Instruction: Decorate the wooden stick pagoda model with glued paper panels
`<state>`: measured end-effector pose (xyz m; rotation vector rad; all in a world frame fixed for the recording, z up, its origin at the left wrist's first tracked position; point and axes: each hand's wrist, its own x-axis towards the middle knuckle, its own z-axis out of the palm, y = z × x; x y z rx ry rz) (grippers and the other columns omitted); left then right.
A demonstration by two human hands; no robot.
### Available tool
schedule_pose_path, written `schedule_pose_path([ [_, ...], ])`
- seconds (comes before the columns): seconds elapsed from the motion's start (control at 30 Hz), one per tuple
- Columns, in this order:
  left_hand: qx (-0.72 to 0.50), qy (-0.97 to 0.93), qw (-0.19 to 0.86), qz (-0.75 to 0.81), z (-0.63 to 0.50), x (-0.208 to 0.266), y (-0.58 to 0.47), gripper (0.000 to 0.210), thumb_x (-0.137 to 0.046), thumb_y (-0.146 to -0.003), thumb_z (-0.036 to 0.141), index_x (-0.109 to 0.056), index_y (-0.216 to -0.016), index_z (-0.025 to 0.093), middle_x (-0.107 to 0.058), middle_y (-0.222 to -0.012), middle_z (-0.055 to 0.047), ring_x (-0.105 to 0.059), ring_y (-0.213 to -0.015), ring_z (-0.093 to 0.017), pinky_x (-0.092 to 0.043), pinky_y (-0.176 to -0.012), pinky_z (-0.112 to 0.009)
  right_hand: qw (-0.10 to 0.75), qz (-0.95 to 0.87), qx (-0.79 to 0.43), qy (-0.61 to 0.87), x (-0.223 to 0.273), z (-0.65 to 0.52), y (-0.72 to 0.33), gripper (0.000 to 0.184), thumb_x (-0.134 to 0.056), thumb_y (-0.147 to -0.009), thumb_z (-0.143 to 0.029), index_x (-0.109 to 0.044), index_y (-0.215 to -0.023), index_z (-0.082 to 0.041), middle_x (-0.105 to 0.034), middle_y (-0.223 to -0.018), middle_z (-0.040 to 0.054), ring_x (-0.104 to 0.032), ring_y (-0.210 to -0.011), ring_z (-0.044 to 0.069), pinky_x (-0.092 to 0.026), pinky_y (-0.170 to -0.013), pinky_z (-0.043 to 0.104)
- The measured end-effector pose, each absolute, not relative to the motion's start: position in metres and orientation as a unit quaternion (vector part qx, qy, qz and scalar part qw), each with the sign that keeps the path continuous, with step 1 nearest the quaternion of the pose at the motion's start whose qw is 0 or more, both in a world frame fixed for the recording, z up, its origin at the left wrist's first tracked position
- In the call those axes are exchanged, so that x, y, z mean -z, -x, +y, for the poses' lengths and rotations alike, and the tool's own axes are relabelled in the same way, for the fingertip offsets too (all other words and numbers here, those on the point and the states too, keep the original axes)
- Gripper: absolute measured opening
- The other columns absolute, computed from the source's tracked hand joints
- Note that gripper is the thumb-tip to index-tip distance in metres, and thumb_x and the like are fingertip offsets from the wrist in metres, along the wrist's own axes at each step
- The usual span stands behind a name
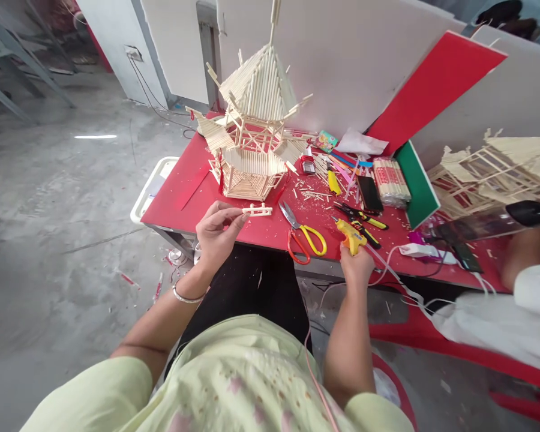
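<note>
Between the thumb and fingers of my left hand (220,234) is a small railing piece of pale wooden sticks (258,210), held just over the table's front edge. My right hand (357,264) is wrapped round the handle of a yellow glue gun (351,237), whose nozzle points up and left. Behind my left hand stands a pagoda model (256,108) built of the same pale sticks, with a tall pointed roof and a stick base. Scissors (303,231) with one red and one yellow handle lie with blades apart between my hands.
On the red table (184,198) lie pliers (362,222), a yellow cutter (333,181), a dark phone (369,195), stick bundles (391,180) and loose scraps. A green board (416,183) stands at right, before a second stick model (490,168) and another person's arm. Cords trail below my right hand.
</note>
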<state>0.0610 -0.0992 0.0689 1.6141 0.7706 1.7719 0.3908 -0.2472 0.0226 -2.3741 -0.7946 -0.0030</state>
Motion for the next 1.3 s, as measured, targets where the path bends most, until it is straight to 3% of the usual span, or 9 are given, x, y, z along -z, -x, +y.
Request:
schedule_pose_path([
  [0.17, -0.656, -0.625, 0.277, 0.319, -0.099, -0.073, -0.060, 0.009, -0.084, -0.086, 0.029, -0.080, -0.087, 0.021, -0.065, -0.077, 0.000, -0.055, -0.064, -0.008, -0.046, -0.055, -0.022, 0.233, -0.289, 0.098, 0.923, -0.043, -0.244, -0.379, 0.033, -0.069, -0.078, -0.035, -0.077, -0.099, -0.010, -0.073, -0.090, 0.0202, -0.070, -0.093, 0.038, -0.054, -0.083, 0.054],
  [0.23, -0.641, -0.666, 0.211, 0.318, -0.097, -0.074, -0.058, 0.005, -0.081, -0.088, 0.026, -0.081, -0.090, 0.021, -0.066, -0.079, 0.000, -0.055, -0.062, -0.007, -0.046, -0.055, -0.022, 0.258, -0.359, 0.172, 0.880, -0.062, -0.243, -0.356, 0.030, -0.064, -0.088, -0.033, -0.079, -0.108, -0.015, -0.075, -0.099, 0.0174, -0.070, -0.097, 0.033, -0.054, -0.088, 0.050],
  [0.33, -0.612, -0.725, 0.104, 0.300, -0.094, -0.077, -0.058, 0.005, -0.076, -0.091, 0.023, -0.080, -0.094, 0.021, -0.066, -0.081, -0.001, -0.055, -0.062, -0.008, -0.045, -0.057, -0.022, 0.354, -0.516, 0.205, 0.753, -0.095, -0.235, -0.304, 0.026, -0.060, -0.100, -0.036, -0.081, -0.102, -0.021, -0.076, -0.101, 0.0118, -0.070, -0.097, 0.024, -0.053, -0.096, 0.040],
  [0.43, -0.572, -0.766, 0.018, 0.294, -0.092, -0.085, -0.059, 0.007, -0.073, -0.094, 0.024, -0.079, -0.094, 0.022, -0.065, -0.080, -0.002, -0.058, -0.068, -0.012, -0.047, -0.062, -0.025, 0.354, -0.626, 0.191, 0.668, -0.120, -0.216, -0.254, 0.017, -0.064, -0.101, -0.032, -0.080, -0.106, -0.027, -0.076, -0.097, 0.0066, -0.069, -0.093, 0.019, -0.052, -0.093, 0.033],
  [0.57, -0.507, -0.813, -0.041, 0.283, -0.090, -0.100, -0.056, 0.010, -0.066, -0.097, 0.024, -0.076, -0.097, 0.023, -0.066, -0.083, -0.003, -0.060, -0.075, -0.015, -0.046, -0.067, -0.028, 0.361, -0.657, 0.178, 0.638, -0.129, -0.191, -0.222, 0.017, -0.063, -0.103, -0.030, -0.078, -0.110, -0.026, -0.074, -0.096, 0.0060, -0.066, -0.090, 0.018, -0.050, -0.085, 0.031],
  [0.73, -0.429, -0.856, -0.103, 0.269, -0.087, -0.115, -0.048, 0.016, -0.058, -0.101, 0.020, -0.072, -0.092, 0.021, -0.063, -0.082, -0.004, -0.054, -0.074, -0.016, -0.034, -0.060, -0.032, 0.341, -0.674, 0.190, 0.627, -0.126, -0.175, -0.214, 0.021, -0.059, -0.104, -0.029, -0.076, -0.117, -0.025, -0.071, -0.097, 0.0055, -0.063, -0.090, 0.018, -0.046, -0.080, 0.031],
  [0.97, -0.375, -0.886, -0.132, 0.238, -0.082, -0.123, -0.048, 0.030, -0.047, -0.104, 0.015, -0.065, -0.080, 0.019, -0.057, -0.077, -0.004, -0.046, -0.068, -0.016, -0.025, -0.055, -0.034, 0.284, -0.692, 0.214, 0.628, -0.126, -0.168, -0.206, 0.022, -0.054, -0.107, -0.028, -0.075, -0.115, -0.024, -0.067, -0.093, 0.0058, -0.057, -0.089, 0.019, -0.037, -0.072, 0.034],
  [1.1, -0.364, -0.890, -0.151, 0.229, -0.078, -0.125, -0.047, 0.030, -0.049, -0.103, 0.016, -0.064, -0.078, 0.019, -0.058, -0.078, -0.004, -0.048, -0.069, -0.016, -0.025, -0.055, -0.034, 0.276, -0.696, 0.218, 0.626, -0.126, -0.164, -0.206, 0.021, -0.053, -0.108, -0.026, -0.074, -0.110, -0.023, -0.066, -0.091, 0.0058, -0.055, -0.088, 0.020, -0.036, -0.072, 0.035],
  [1.3, -0.385, -0.887, -0.086, 0.241, -0.076, -0.126, -0.048, 0.022, -0.057, -0.100, 0.020, -0.067, -0.080, 0.020, -0.063, -0.090, -0.005, -0.055, -0.078, -0.016, -0.025, -0.055, -0.031, 0.272, -0.693, 0.258, 0.615, -0.124, -0.161, -0.208, 0.022, -0.053, -0.107, -0.026, -0.074, -0.102, -0.023, -0.067, -0.091, 0.0052, -0.054, -0.086, 0.020, -0.035, -0.070, 0.035],
])
